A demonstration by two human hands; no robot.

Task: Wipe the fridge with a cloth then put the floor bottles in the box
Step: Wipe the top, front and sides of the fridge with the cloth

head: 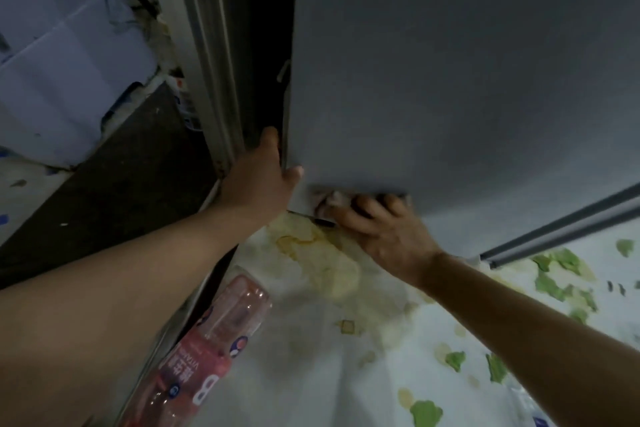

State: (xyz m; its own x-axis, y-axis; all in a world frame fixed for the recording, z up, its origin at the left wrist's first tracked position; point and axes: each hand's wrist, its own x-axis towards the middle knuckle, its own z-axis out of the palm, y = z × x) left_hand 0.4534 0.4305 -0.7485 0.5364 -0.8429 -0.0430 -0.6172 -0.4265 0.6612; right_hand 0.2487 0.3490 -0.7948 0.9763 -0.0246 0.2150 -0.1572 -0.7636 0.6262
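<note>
Pink bottle (204,350), contents unclear.

Blocking the lower door edge (450,80) with both hands, left hand (263,177) wrapping the corner, right hand (384,236) pressing a cloth (327,201), leaving patterned floor (311,357) open (beside a pink bottle (204,350)).

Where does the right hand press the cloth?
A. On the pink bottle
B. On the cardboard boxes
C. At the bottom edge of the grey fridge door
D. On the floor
C: the right hand holds the cloth against the lower edge of the grey fridge door.
</note>
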